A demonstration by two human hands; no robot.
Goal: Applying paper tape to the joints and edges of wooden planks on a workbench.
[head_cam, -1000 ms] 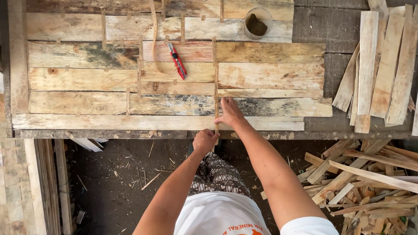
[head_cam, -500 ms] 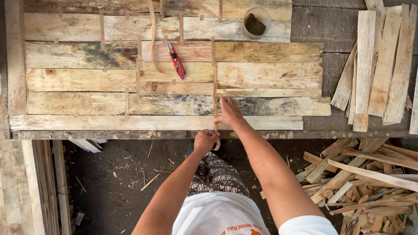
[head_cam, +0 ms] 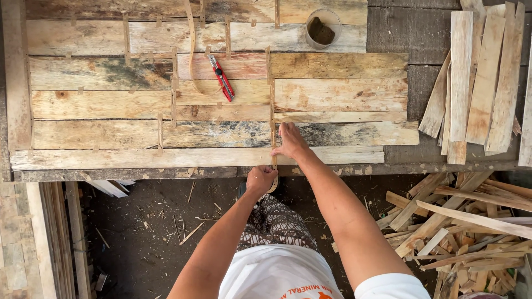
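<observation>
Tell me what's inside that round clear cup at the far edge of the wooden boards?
The round clear cup holds a dark brown lump, seen from straight above. What the lump is cannot be told, and it covers part of the cup's bottom. The cup stands on the pale boards.

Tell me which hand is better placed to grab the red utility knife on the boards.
Probably the right hand: it lies flat on the boards, nearer the red utility knife. The left hand sits at the bench edge, gripping the thin strip.
</observation>
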